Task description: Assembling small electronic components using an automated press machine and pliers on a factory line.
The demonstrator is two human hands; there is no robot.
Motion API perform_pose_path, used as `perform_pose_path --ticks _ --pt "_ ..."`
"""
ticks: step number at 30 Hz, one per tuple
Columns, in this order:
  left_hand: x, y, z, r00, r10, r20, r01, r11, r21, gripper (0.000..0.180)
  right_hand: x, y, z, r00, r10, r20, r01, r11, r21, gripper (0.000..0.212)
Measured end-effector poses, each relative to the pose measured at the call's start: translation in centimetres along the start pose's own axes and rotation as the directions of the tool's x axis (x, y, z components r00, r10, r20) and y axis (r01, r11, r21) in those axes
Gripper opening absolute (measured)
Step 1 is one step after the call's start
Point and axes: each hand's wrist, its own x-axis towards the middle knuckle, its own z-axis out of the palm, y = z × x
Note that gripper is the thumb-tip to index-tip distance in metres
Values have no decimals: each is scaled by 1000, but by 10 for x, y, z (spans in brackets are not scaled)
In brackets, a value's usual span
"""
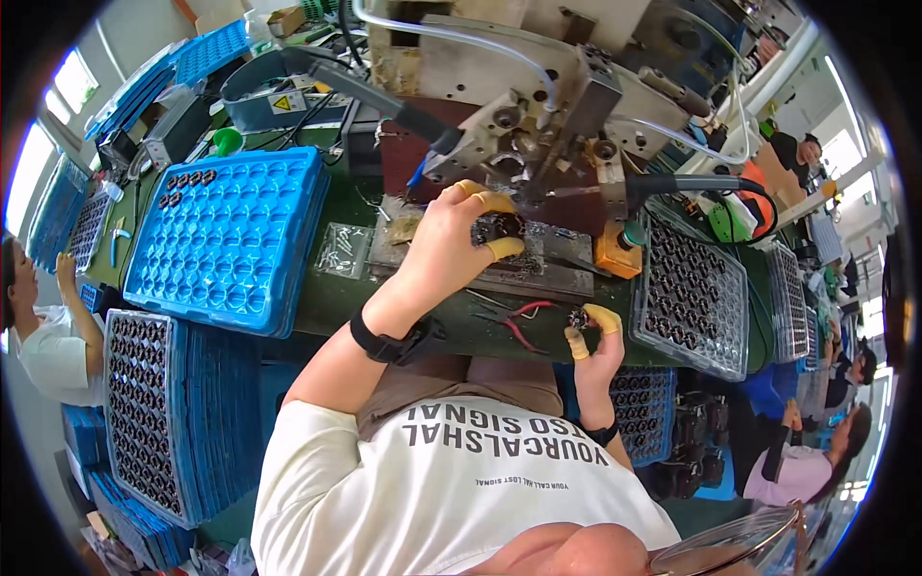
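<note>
My left hand [459, 228] wears yellow finger cots and curls its thumb and fingers around a dark round part [497, 228], at the metal fixture below the machine head [514, 144]. The fingers hide some of that part, and I cannot tell whether it rests on the fixture. Lower right, my right hand [599, 344], also in yellow finger cots, pinches a small dark part with coppery glints [577, 319] near the bench's front edge. Between the hands lie red-handled pliers [520, 326]. A metal base plate [480, 274] strewn with dark bits sits under the left hand.
A blue tray [226, 245] holding several dark parts stands at left, beside a bag of small metal pieces [343, 250]. An orange box with a green button [619, 252] and a filled clear tray [691, 288] are at right. Stacked trays [197, 413] stand lower left; other people sit on both sides.
</note>
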Motion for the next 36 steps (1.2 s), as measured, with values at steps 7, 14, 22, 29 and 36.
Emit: perform_pose_path --ticks 7,14,22,29,36 --pt "-2 -5 5 976 -188 114 196 978 -66 46 4 -3 8 995 -69 69 68 997 29 41" --pt "-12 -5 21 996 -64 65 64 998 -8 57 4 2 -3 998 -46 48 44 999 27 42" --pt "-45 -4 -25 994 84 -69 -61 956 285 84 88 6 -18 989 -129 68 145 910 -389 38" --pt "-74 -44 -200 968 -252 9 207 814 543 32 87 47 -40 952 -249 177 305 805 -509 38" --pt "-89 -142 -401 792 -536 -293 546 406 733 26 89 27 -39 989 -6 150 68 907 -415 37"
